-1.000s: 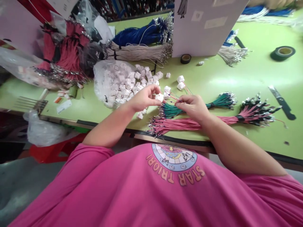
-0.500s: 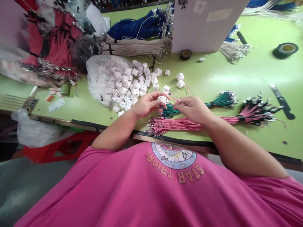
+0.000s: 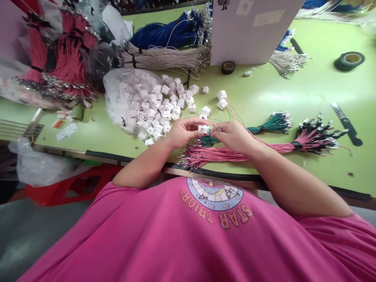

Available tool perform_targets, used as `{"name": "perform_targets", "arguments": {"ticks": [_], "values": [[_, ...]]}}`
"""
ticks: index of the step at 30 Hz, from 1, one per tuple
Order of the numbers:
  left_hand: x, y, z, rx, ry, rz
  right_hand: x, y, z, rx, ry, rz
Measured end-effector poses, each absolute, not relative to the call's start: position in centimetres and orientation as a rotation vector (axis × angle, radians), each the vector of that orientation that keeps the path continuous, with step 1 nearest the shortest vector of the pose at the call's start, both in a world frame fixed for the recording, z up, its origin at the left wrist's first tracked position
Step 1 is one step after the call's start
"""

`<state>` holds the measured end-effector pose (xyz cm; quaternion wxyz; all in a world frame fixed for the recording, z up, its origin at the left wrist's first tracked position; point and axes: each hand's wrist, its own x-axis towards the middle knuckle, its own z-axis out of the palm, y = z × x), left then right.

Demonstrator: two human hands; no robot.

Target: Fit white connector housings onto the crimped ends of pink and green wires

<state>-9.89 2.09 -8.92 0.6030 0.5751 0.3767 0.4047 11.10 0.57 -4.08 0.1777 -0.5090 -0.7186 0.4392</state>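
Between the thumb and fingers of my left hand is a white connector housing. My right hand pinches a thin pink wire, its tip held close to the housing's right side. Whether the tip is inside the housing I cannot tell. Under my hands lie a bundle of pink wires and a bundle of green wires. Just beyond my fingers, housings with wires attached rest on the table, and a loose pile of white housings spills from a clear plastic bag.
Blue wire bundles and white wire bundles lie at the back, beside an upright pale board. Tape rolls and a dark-handled blade tool are farther right. Red wire bundles stand at left; the table's edge is near my waist.
My hands have come closer together. The housing in my left hand has turned and dropped slightly, and the wire tip in my right hand has moved left towards it.
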Motion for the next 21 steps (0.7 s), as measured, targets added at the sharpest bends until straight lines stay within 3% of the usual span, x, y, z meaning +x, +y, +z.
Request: {"name": "perform_targets", "arguments": {"ticks": [5,11,14,17,21], "values": [[-9.0,1.7,-9.0,1.288,0.915,0.957,10.9,0.5,-4.6,-1.421,-2.032,1.147],[-11.5,2.1,-6.2,1.438,1.044,0.758,11.5,3.0,-6.4,-1.396,-1.891,1.334],[-12.8,2.2,-4.8,1.522,1.080,0.454,11.3,3.8,-7.4,-1.496,-2.062,1.039],[-12.9,2.1,-4.4,1.546,1.119,0.378,10.6,3.4,-7.9,-1.482,-2.459,0.656],[-12.2,1.9,-4.4,1.499,1.114,0.410,9.9,2.8,-7.9,-1.461,-2.599,0.547]]}}
